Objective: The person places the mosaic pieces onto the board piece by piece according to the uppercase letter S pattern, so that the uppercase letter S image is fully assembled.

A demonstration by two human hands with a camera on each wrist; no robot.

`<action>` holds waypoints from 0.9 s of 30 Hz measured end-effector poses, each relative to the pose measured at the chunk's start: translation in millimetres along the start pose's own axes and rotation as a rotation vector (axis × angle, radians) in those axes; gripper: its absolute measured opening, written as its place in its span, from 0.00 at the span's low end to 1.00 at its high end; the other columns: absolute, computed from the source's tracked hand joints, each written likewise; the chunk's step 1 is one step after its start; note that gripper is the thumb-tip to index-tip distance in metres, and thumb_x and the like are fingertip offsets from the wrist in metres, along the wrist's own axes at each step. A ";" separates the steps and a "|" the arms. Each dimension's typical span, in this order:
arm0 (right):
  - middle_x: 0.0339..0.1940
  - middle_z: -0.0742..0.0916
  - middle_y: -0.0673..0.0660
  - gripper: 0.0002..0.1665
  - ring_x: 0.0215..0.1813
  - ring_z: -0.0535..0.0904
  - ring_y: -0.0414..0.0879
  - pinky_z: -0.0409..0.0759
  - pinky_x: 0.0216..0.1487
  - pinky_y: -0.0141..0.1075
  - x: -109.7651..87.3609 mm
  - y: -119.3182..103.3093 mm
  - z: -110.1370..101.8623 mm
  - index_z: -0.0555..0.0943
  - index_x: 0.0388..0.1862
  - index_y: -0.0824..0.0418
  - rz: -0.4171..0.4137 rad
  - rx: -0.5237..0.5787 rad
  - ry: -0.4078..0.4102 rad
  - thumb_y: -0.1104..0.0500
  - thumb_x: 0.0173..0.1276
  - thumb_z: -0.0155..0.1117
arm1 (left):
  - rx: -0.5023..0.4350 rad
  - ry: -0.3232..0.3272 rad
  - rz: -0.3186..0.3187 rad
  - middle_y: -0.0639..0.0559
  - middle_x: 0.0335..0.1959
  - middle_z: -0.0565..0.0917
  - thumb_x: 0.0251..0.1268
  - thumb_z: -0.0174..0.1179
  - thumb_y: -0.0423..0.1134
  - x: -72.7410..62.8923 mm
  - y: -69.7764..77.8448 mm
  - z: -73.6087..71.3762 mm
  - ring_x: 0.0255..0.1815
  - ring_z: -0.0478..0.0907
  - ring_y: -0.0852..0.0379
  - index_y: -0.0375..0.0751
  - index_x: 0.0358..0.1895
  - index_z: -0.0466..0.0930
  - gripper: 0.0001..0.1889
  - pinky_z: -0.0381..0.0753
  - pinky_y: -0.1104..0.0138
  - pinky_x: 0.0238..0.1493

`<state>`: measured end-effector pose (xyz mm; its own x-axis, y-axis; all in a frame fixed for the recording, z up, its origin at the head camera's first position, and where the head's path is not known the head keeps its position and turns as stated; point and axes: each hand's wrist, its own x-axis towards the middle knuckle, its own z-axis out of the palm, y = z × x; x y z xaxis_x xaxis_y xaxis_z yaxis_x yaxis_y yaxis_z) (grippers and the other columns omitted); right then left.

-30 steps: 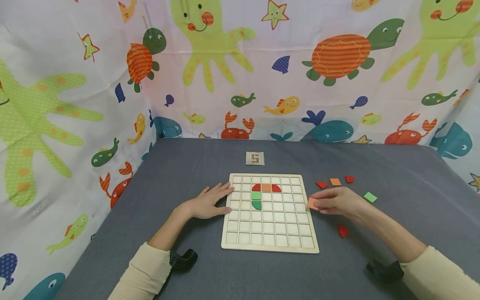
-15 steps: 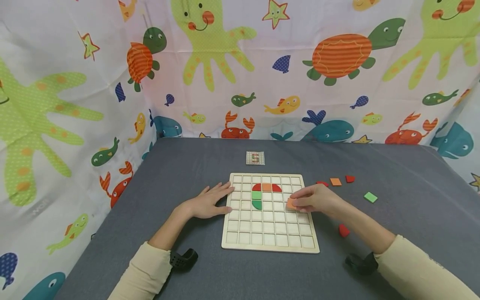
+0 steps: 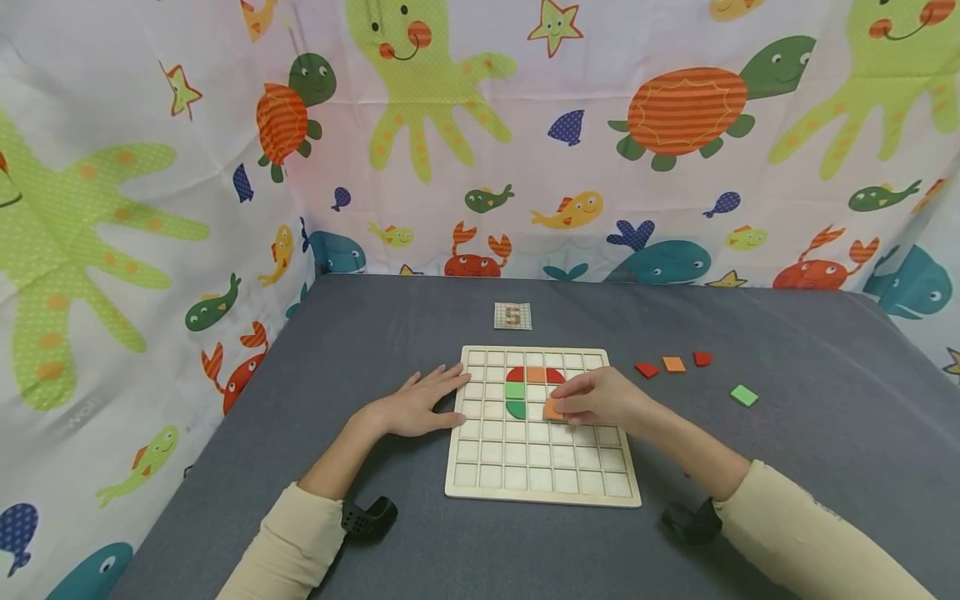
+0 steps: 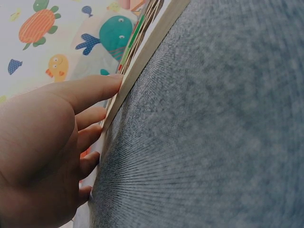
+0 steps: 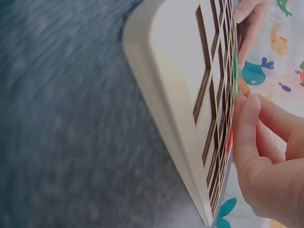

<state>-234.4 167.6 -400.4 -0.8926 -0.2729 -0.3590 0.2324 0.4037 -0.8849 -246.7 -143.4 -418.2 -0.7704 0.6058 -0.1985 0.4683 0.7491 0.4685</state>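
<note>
- Orange tile point(image 3: 553, 411) is pinched at the fingertips of your right grip point(image 3: 611, 398), over the wooden board point(image 3: 543, 497); whether it touches the board you cannot tell.
- Your left grip point(image 3: 416, 406) holds nothing: its fingers lie spread at the board's left edge, apparently to steady it.
- Your step in hand looks like placing that tile, to the right of the dark green piece point(image 3: 516, 409). Your next move probably calls for easing it slightly left, squaring it to the adjoining cell and lowering it before you let go.
- Beyond, you have a light green piece point(image 3: 514, 390), then a row of left red piece point(image 3: 515, 375), orange piece point(image 3: 536, 375) and right red piece point(image 3: 554, 377).
- Off right, your worktop point(image 3: 390, 333) carries a loose green tile point(image 3: 744, 395), two loose red pieces point(image 3: 647, 369) and a spare orange tile point(image 3: 673, 364), seemingly unplaced.
- Past the board, your card point(image 3: 512, 316) shows an S-like figure, likely the pattern.
- Farthest from you hangs a sea-animal cloth point(image 3: 442, 225).
</note>
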 end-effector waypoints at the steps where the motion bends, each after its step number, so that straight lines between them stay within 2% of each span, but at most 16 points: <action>1: 0.41 0.86 0.57 0.15 0.34 0.83 0.45 0.82 0.40 0.36 0.6 -0.2 1.6 0.84 0.47 0.67 -0.002 0.004 -0.001 0.65 0.60 0.69 | 0.000 0.000 -0.001 0.48 0.76 0.48 0.70 0.52 0.55 0.2 0.1 0.1 0.76 0.38 0.45 0.44 0.76 0.50 0.38 0.36 0.44 0.69; 11: 0.33 0.86 0.57 0.14 0.27 0.81 0.44 0.81 0.34 0.34 5.9 -3.9 12.9 0.84 0.45 0.70 -0.022 0.013 0.004 0.66 0.60 0.69 | 0.007 0.001 -0.009 0.49 0.76 0.48 0.69 0.53 0.56 2.8 0.5 0.1 0.76 0.38 0.46 0.44 0.76 0.51 0.38 0.36 0.44 0.69; 27: 0.34 0.87 0.56 0.13 0.34 0.84 0.44 0.82 0.37 0.36 7.9 -5.0 22.6 0.85 0.42 0.68 -0.071 -0.050 0.072 0.64 0.59 0.71 | 0.007 0.002 -0.009 0.49 0.77 0.48 0.69 0.53 0.56 3.2 -0.4 -1.0 0.76 0.38 0.46 0.44 0.76 0.51 0.38 0.36 0.44 0.69</action>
<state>-233.8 143.7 -405.5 -0.9321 -0.2395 -0.2717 0.1496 0.4288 -0.8909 -249.8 -142.0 -418.1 -0.7754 0.5986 -0.2014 0.4641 0.7563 0.4610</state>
